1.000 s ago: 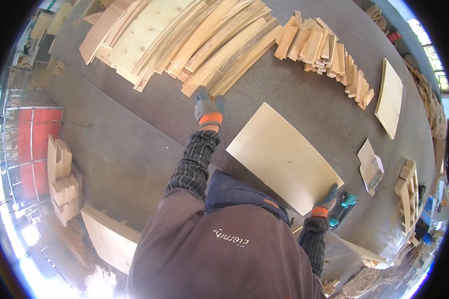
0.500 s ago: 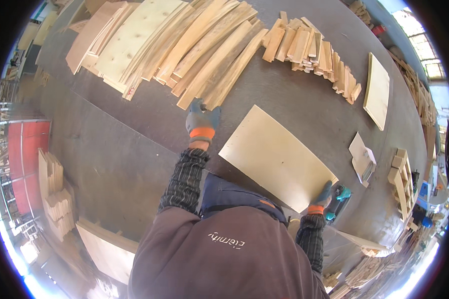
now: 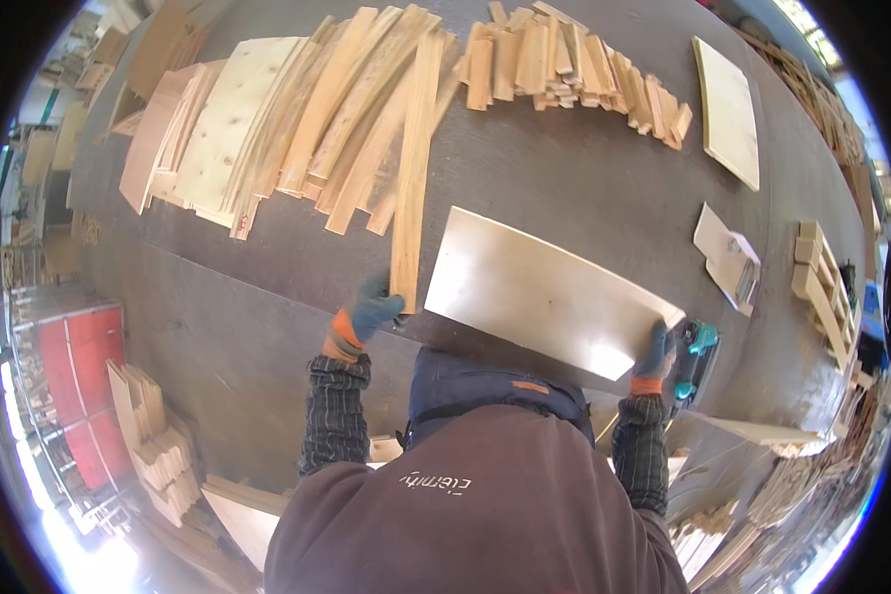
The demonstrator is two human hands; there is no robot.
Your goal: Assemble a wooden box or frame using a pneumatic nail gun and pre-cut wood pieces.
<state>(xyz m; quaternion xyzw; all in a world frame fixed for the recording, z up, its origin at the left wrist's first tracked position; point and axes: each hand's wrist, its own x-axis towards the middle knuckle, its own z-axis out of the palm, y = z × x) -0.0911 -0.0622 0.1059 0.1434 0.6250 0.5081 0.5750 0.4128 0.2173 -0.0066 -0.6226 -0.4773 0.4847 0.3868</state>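
My left hand (image 3: 374, 308), in a blue and orange work glove, is closed on the near end of a long wooden slat (image 3: 416, 188). The slat's far end lies over the other slats (image 3: 351, 114). At the right, my right hand (image 3: 653, 354), gloved alike, grips the near right corner of a pale plywood panel (image 3: 540, 287). That panel is tilted, and light shines off its surface. Just right of this hand lies a teal and black power tool (image 3: 698, 361).
Plywood sheets (image 3: 233, 124) lie at the far left of the dark table (image 3: 584, 183). Short wood blocks (image 3: 554, 59) are piled at the back, with another panel (image 3: 728, 114) to their right. A clipboard with papers (image 3: 730, 259) and a wooden frame (image 3: 824, 292) are at the right.
My left hand has taken a slat by its end and drawn it toward me. The panel in my right hand has tilted. The whole view has shifted slightly.
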